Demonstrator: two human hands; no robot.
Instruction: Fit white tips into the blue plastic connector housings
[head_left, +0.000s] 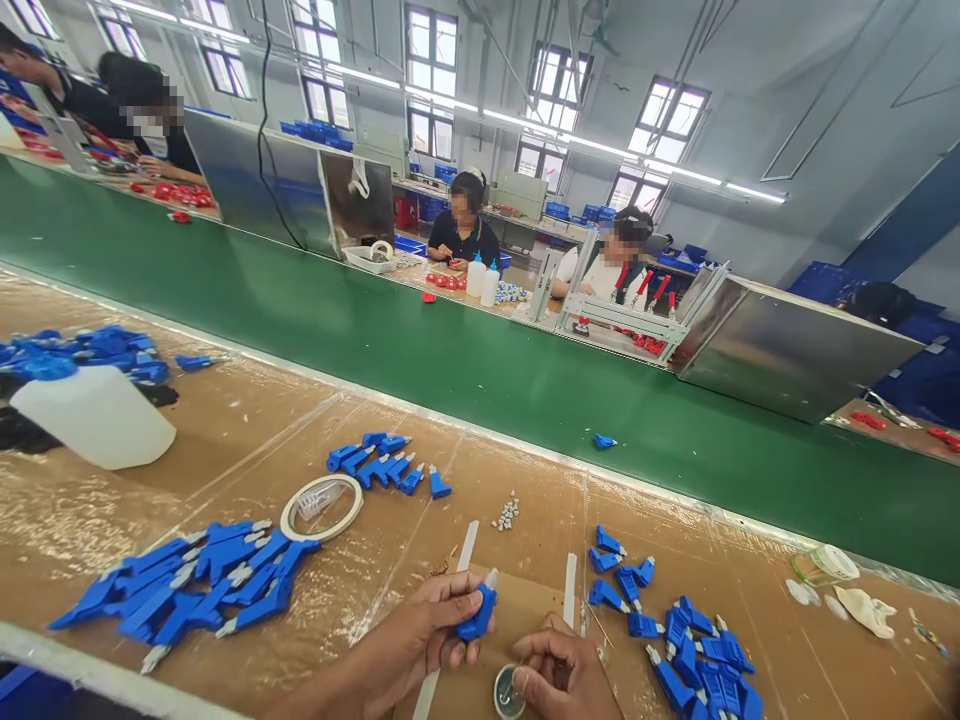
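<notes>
My left hand (444, 625) is wrapped round a blue plastic part (478, 612) with a pale tip pointing up. To its right, my right hand (559, 668) is closed at a small round dish (509, 692), its fingertips over the dish's edge; whatever they pinch is too small to make out. The dish holds something dark and shiny. Small white pieces (508, 513) lie in a little heap beyond my hands. Tiny brass-coloured pieces (442, 565) are just behind my left hand.
Blue parts lie in piles at left (217, 575) and right (705, 655). A tape roll (322, 507), a white bottle (97, 415) and a small tub (825, 564) stand on the table. Beyond runs a green conveyor (420, 340), with several people working across it.
</notes>
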